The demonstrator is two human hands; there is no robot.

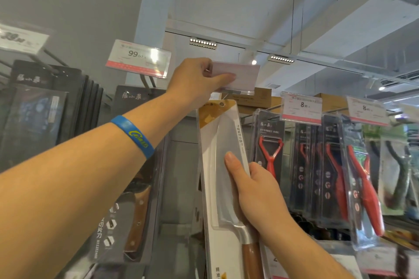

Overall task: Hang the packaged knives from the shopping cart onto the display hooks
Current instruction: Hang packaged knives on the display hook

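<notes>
While the right hand (256,190) grips the white-card, clear-blister cleaver pkg (217,165) (steel blade, wooden handle inside), thumb laid flat up the front and fingers wrapped round the right edge to the back, the pkg stands near upright w/ its top tipped a little left. Its round hang hole (221,104) sits just below the left hand (195,79). That hand is raised higher, arm stretched up and fwd, a blue rubber wristband (133,137) on the forearm. It pinches the white price card (240,75) in a clear flip-up holder, thumb along the lower face, fingers curled over the top, card tipped up out of the way.

Step in hand, prob.: clearing the hook end so the pkg can go on. The hook itself can't be made out behind the card and hand. The next move calls for raising the pkg, lining the hole up w/ the hook tip and sliding it back, card held up meanwhile. Risk: the hole is small, so it's easy to miss.

Around: dark knife packs (133,188) hang at left under a "99" tag (138,59), and red peelers in clear packs (271,154) hang just right of the pkg. The shopping cart isn't in view.
</notes>
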